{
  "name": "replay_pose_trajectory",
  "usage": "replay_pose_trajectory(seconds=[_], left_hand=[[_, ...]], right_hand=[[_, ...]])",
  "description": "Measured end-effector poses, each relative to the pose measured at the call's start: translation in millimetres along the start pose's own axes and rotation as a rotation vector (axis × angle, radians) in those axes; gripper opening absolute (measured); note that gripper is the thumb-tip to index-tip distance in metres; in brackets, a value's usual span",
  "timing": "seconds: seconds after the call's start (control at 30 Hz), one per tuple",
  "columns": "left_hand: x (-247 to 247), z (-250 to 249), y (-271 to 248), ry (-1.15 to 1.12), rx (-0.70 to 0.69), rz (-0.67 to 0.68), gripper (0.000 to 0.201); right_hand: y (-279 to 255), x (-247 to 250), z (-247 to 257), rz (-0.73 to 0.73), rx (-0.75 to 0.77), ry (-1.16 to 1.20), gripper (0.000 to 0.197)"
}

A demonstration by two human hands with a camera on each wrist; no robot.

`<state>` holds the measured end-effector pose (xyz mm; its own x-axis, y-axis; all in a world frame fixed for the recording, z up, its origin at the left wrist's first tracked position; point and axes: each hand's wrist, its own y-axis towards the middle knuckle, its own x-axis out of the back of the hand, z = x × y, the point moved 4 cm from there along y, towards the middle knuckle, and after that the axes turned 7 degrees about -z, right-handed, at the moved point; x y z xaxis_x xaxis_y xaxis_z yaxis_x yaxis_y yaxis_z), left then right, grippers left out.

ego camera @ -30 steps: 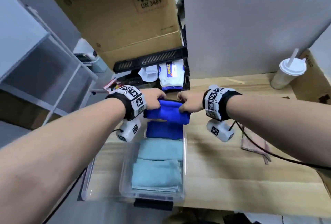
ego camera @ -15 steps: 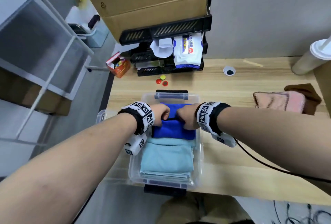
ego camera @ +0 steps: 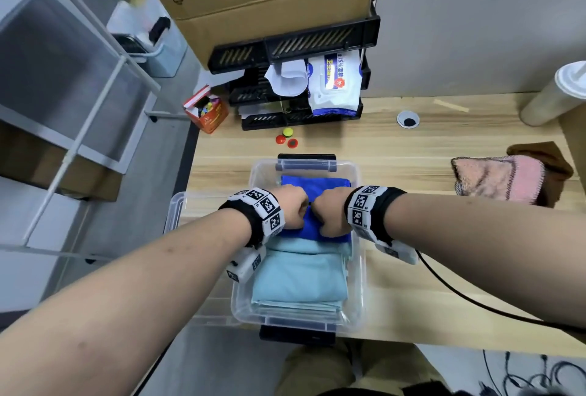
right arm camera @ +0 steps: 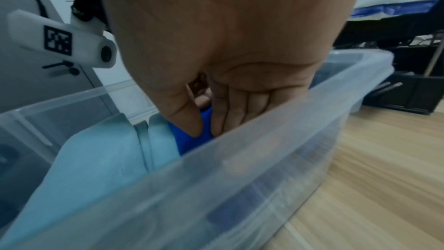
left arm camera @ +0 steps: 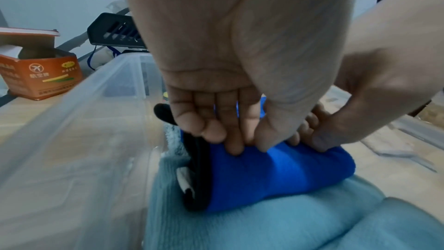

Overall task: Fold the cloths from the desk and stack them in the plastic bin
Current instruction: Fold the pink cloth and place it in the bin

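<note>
Hands (ego camera: 293,209) (ego camera: 331,216) both pinch my soft, floppy blue cloth (left arm camera: 276,170) along its folded top edge, over the bin (ego camera: 360,269).

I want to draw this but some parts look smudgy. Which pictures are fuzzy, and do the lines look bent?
Head view: sharp, though the shelf frame bows from the wide lens. Left wrist view: blue cloth fairly clear, plastic bin wall smeared. Right wrist view: dim, the near bin wall blurred, desk streaky.
</note>
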<state>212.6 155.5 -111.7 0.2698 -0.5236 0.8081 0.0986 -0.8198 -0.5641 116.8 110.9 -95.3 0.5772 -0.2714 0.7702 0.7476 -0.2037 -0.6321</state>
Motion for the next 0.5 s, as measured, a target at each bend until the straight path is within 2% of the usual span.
replay_pose_trajectory(seconds=[0.13, 0.27, 0.43, 0.5], left_hand=[[-12.9, 1.9, 3.7, 0.092, 0.029, 0.000, 0.012], [-14.4, -4.3, 3.1, 0.113, 0.047, 0.038, 0.015], [31.3, -16.7, 5.9, 0.067, 0.073, -0.031, 0.009], [59.7, -30.0, 11.6, 0.050, 0.069, -0.069, 0.011]], right_hand=[[2.9, -11.0, -2.3, 0.017, 0.015, 0.009, 0.025], [0.7, -14.5, 0.1, -0.001, 0.038, 0.022, 0.024], [-25.0, 19.9, -15.5, -0.256, 0.088, 0.119, 0.009], [-42.3, 37.9, -36.2, -0.355, 0.054, 0.201, 0.009]])
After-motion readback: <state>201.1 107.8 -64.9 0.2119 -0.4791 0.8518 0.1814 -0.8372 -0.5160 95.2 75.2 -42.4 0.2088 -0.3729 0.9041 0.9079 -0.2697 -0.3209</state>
